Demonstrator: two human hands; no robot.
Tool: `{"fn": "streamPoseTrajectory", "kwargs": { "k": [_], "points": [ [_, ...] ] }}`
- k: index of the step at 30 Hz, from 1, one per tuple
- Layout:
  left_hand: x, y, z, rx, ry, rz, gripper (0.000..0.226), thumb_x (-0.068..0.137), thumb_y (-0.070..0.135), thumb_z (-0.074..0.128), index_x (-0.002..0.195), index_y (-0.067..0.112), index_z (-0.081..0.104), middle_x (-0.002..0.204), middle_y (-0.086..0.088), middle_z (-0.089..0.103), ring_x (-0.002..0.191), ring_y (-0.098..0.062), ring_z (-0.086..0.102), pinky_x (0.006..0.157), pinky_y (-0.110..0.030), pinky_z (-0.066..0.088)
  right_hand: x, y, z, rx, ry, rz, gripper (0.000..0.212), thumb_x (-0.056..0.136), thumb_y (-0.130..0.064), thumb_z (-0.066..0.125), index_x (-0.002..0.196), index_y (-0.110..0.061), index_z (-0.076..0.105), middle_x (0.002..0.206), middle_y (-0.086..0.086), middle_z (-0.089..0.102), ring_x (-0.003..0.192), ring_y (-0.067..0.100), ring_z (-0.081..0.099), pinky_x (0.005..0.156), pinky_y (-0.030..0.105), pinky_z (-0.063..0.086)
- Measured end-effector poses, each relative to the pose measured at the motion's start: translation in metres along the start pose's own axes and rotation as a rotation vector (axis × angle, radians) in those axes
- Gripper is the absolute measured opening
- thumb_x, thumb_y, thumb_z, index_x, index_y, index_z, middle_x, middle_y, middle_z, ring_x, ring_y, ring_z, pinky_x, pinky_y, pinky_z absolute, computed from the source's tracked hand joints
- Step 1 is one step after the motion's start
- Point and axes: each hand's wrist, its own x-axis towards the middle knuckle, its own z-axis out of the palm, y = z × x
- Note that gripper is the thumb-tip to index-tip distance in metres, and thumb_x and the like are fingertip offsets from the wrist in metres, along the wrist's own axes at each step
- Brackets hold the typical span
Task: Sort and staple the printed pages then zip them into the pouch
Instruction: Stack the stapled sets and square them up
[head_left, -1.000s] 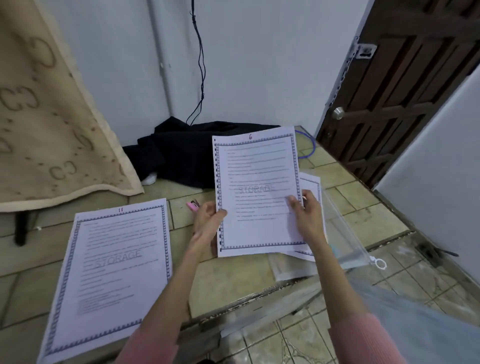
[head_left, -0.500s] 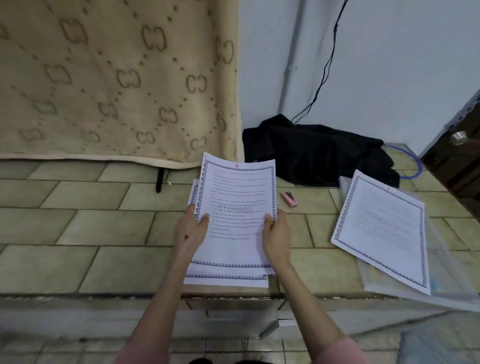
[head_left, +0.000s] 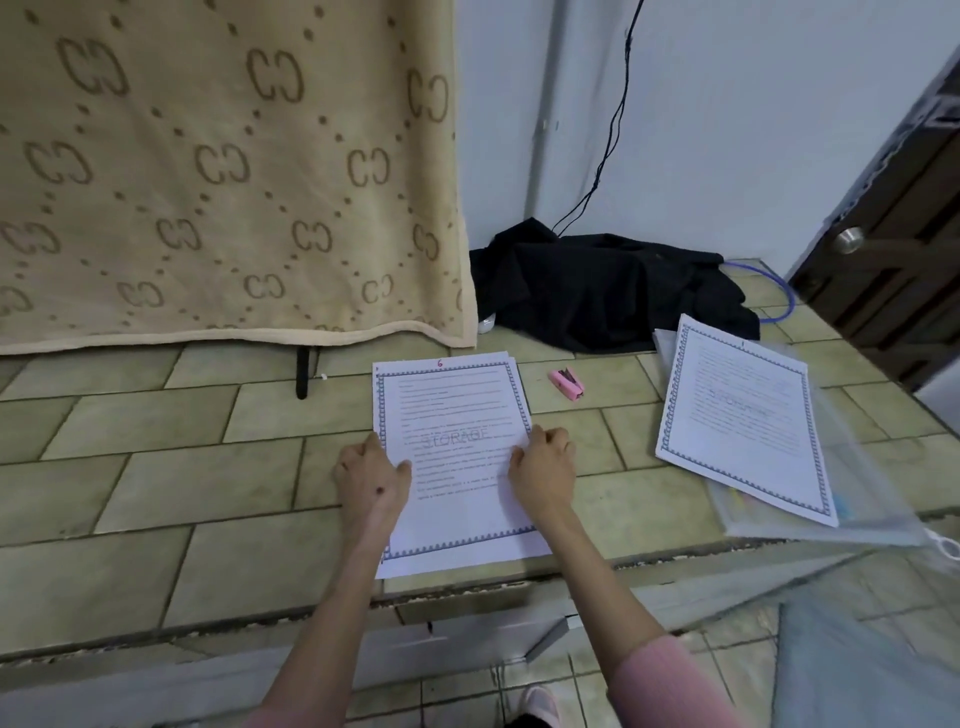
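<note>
My left hand (head_left: 370, 480) and right hand (head_left: 543, 470) rest on a stack of printed pages (head_left: 457, 462) lying flat on the tiled bench (head_left: 156, 467), near its front edge. Left thumb lies over the stack's left margin w/ the other fingers loosely bent on the tile beside it; right thumb lies on the sheet w/ fingers curled at the right edge. Can't tell if either hand actually pinches the paper. Top sheet has a blue patterned border, a red "6" at the top & a faint "STORAGE" watermark across the middle; edges of more sheets show under it at the top and bottom.

A small pink stapler (head_left: 568, 383) sits on the tiles just beyond the stack's top-right corner, apart from it. Further right, a second pile of bordered pages (head_left: 743, 421) lies angled on top of a clear zip pouch (head_left: 862, 499), which reaches the bench's front edge. Behind: a black cloth (head_left: 613, 291) bunched vs. the white wall, a beige patterned blanket (head_left: 223, 166) hanging at left, a dark wooden door (head_left: 893, 260) at right. Pink sleeve (head_left: 670, 680) on my right arm.
</note>
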Motion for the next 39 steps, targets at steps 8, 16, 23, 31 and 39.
{"fn": "streamPoseTrajectory", "kwargs": {
  "k": [8, 16, 23, 31, 39],
  "points": [
    [-0.021, 0.115, 0.025, -0.210, -0.056, 0.313, 0.045, 0.093, 0.020, 0.052, 0.136, 0.010, 0.043, 0.142, -0.014, 0.038, 0.128, -0.030, 0.038, 0.100, -0.034, 0.035, 0.022, 0.059, -0.069, 0.419, 0.308, 0.141, 0.039, 0.093, -0.011, 0.045, 0.131, -0.004, 0.051, 0.126, 0.018, 0.048, 0.116, 0.031, 0.047, 0.095, 0.031, 0.037],
    [-0.045, 0.235, 0.110, -0.293, -0.561, 0.246, 0.038, 0.088, 0.014, 0.051, 0.125, 0.007, 0.053, 0.128, -0.009, 0.057, 0.121, -0.023, 0.050, 0.093, -0.020, 0.037, 0.049, 0.189, -0.142, 0.200, 0.298, 0.739, 0.045, 0.088, -0.012, 0.045, 0.132, -0.007, 0.044, 0.145, 0.020, 0.028, 0.133, 0.036, 0.022, 0.107, 0.046, 0.026],
    [-0.041, 0.257, 0.152, -0.389, -0.691, 0.199, 0.037, 0.086, 0.016, 0.063, 0.121, 0.005, 0.057, 0.119, -0.008, 0.063, 0.106, -0.025, 0.062, 0.088, -0.034, 0.052, 0.056, 0.222, -0.150, 0.232, 0.153, 0.707, 0.040, 0.086, -0.011, 0.047, 0.125, -0.002, 0.043, 0.139, 0.021, 0.030, 0.129, 0.035, 0.025, 0.103, 0.043, 0.031],
    [-0.058, 0.251, 0.137, -0.456, -0.710, 0.360, 0.022, 0.092, 0.000, 0.035, 0.109, 0.012, 0.044, 0.107, -0.002, 0.053, 0.098, -0.022, 0.055, 0.061, -0.028, 0.056, 0.058, 0.236, -0.159, 0.331, 0.226, 0.648, 0.053, 0.091, -0.032, 0.052, 0.136, -0.007, 0.038, 0.140, 0.022, 0.036, 0.130, 0.037, 0.029, 0.102, 0.044, 0.032],
    [-0.035, 0.180, 0.068, -0.725, -0.577, 0.370, 0.035, 0.092, -0.002, 0.046, 0.126, 0.007, 0.044, 0.122, -0.003, 0.055, 0.112, -0.018, 0.054, 0.083, -0.016, 0.046, 0.048, 0.175, -0.151, 1.002, 0.214, 0.192, 0.028, 0.097, -0.024, 0.051, 0.117, -0.006, 0.059, 0.118, 0.010, 0.065, 0.104, 0.023, 0.063, 0.092, 0.039, 0.052]
  ]
}}
